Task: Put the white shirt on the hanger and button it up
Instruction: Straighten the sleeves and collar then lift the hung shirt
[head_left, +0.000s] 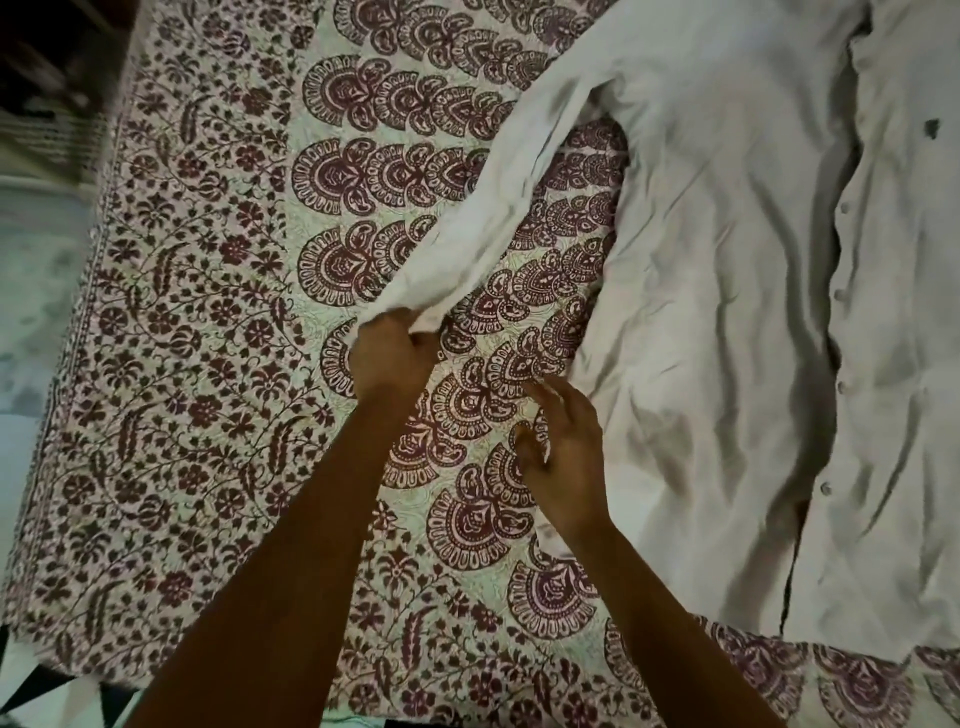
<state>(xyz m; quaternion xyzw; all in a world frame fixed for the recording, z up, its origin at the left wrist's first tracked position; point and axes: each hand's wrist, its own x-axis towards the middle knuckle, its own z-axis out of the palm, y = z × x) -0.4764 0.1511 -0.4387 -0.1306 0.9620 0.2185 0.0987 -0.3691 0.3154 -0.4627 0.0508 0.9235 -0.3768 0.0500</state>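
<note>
The white shirt (737, 291) lies spread front-up on the bed at the right, its button placket (839, 312) running down the middle with several buttons showing. One long sleeve (498, 208) stretches diagonally down to the left. My left hand (392, 358) grips the cuff end of that sleeve. My right hand (563, 457) hovers with relaxed, spread fingers just left of the shirt's side, holding nothing. No hanger is in view.
A patterned maroon and cream bedspread (208, 364) covers the bed. The bed's left edge (78, 364) drops to a pale floor (36, 291). A dark spot (931, 129) marks the shirt near the top right.
</note>
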